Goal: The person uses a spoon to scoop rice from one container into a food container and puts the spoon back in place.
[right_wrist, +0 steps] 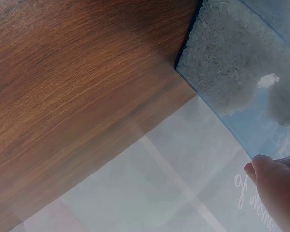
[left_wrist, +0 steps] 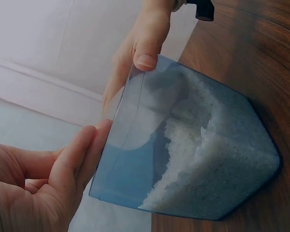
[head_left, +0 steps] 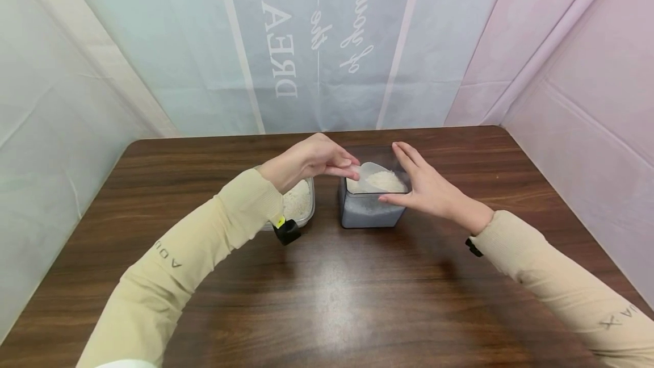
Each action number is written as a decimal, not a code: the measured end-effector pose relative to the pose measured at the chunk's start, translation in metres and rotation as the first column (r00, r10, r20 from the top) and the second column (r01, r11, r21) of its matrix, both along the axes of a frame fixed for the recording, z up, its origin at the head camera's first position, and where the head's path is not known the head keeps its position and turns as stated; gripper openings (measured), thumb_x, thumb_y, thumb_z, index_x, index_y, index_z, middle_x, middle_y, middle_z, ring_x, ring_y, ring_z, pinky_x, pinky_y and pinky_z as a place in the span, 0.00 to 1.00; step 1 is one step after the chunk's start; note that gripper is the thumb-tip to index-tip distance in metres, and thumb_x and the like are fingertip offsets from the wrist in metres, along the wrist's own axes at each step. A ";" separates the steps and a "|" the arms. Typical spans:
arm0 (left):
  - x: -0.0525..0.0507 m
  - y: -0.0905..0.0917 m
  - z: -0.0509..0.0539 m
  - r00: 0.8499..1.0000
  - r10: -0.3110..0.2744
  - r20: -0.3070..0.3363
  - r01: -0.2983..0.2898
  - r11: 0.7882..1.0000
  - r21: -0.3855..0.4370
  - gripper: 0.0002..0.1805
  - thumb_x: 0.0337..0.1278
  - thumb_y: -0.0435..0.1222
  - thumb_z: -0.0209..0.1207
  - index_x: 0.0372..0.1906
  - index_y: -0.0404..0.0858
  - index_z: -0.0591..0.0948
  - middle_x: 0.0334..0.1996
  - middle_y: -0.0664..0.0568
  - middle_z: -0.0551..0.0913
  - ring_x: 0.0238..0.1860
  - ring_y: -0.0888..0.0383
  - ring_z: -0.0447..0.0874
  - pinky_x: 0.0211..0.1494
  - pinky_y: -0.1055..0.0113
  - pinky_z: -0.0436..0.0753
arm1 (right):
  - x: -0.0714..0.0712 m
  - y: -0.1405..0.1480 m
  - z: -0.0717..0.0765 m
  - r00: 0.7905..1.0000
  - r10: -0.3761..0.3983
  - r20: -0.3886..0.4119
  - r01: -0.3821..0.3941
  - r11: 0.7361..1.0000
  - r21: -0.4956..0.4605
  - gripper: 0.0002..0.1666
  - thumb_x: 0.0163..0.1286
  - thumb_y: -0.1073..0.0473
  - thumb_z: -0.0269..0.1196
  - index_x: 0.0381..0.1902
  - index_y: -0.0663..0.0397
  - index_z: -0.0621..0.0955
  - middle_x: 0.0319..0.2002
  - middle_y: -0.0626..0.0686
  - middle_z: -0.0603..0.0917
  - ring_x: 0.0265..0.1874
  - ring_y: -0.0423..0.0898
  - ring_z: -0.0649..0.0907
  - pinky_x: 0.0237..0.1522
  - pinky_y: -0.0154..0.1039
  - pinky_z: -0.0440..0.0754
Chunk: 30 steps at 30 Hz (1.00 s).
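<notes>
Right of frame centre, the left hand [head_left: 327,158] pinches a scoop [head_left: 368,172] inside a box [head_left: 372,213] of rice [head_left: 386,182]; the right hand [head_left: 431,191] clamps the box's top. The scoop seems light, stiff, best held by its end; the box heavier, slick.

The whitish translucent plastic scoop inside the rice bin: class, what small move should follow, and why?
Probably ease the whitish translucent plastic scoop straight up, kept level: the left hand pinches its handle, its bowl is inside the open smoky-blue plastic bin by the white rice, and the right hand spans that bin's rim, which should steady it.
</notes>
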<state>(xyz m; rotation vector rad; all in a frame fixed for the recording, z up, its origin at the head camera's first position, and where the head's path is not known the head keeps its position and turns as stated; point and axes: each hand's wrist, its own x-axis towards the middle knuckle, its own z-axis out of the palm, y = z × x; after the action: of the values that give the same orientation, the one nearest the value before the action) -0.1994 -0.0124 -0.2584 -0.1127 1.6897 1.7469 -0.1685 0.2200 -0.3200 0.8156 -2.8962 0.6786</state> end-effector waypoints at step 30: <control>0.008 -0.026 -0.001 1.000 0.021 0.007 -0.022 0.991 0.131 0.19 0.59 0.17 0.44 0.56 0.17 0.66 0.55 0.28 0.69 0.26 0.53 0.84 0.41 0.72 0.83 | 0.001 0.001 -0.002 1.000 0.002 -0.006 -0.002 1.000 -0.010 0.62 0.49 0.38 0.68 0.69 0.64 0.50 0.69 0.58 0.50 0.67 0.55 0.55 0.65 0.52 0.60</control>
<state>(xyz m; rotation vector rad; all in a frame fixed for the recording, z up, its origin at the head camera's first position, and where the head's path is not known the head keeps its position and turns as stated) -0.1913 -0.0386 -0.2595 -0.0761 1.5700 1.8665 -0.1676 0.2205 -0.3217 0.8178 -2.8842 0.6895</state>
